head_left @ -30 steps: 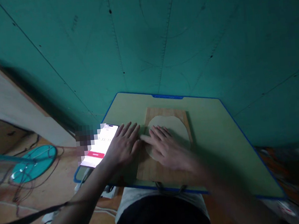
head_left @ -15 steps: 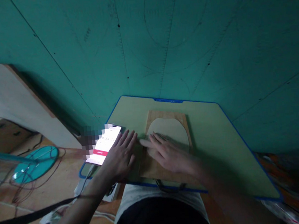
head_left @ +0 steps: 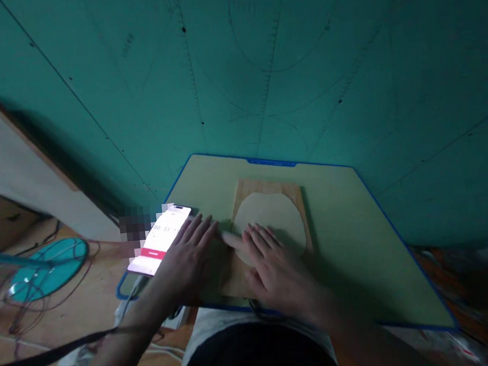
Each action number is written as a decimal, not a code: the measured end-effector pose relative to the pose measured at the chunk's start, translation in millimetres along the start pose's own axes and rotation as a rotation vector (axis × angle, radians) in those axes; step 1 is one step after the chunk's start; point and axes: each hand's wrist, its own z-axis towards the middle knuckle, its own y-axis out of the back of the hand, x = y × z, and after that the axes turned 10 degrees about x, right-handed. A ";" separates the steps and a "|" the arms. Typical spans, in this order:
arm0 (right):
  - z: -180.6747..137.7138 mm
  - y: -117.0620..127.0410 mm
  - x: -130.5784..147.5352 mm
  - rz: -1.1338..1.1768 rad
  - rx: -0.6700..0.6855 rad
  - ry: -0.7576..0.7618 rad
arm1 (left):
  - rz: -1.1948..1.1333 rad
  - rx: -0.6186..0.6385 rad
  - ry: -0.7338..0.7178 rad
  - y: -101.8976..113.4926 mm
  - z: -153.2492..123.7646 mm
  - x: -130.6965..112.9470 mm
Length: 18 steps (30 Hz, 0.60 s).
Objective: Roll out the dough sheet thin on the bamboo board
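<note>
A pale, rounded sheet of dough [head_left: 268,209] lies flat on a wooden board [head_left: 231,282]. My right hand [head_left: 273,266] rests palm down with its fingers stretched over a thin rolling pin [head_left: 233,241]. Only the pin's left end shows; the hand hides the rest, which crosses the near part of the dough. To the left, my left hand [head_left: 188,257] is held flat, fingers extended, empty as far as I can see. It sits between the board and a lit phone [head_left: 163,237], partly covering the phone's right edge.
The board lies on a light folding table [head_left: 342,214] with a blue rim, set against a green wall [head_left: 302,74]. On the floor at left stand a round turquoise base [head_left: 49,271] and loose cables. A white panel [head_left: 13,159] leans at left.
My right hand and the rolling pin have come slightly nearer to me over the dough. The view has shifted a little. My left hand stays flat beside the phone.
</note>
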 end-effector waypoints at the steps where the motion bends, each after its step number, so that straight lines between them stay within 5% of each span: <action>1: 0.2 -0.2 -0.8 -0.001 -0.006 0.007 | 0.008 0.002 0.016 3.1 0.5 0.6; 5: 1.6 1.7 -22.1 -0.041 -0.058 -0.091 | 0.002 0.049 0.079 22.4 7.9 -4.0; 10: -9.6 3.8 -49.5 -0.104 -0.130 -0.220 | -0.186 0.077 -0.085 42.3 -17.1 -48.5; 18: 1.9 2.9 -44.9 -0.006 -0.165 -0.264 | -0.340 -0.103 -0.034 13.7 -56.5 -106.4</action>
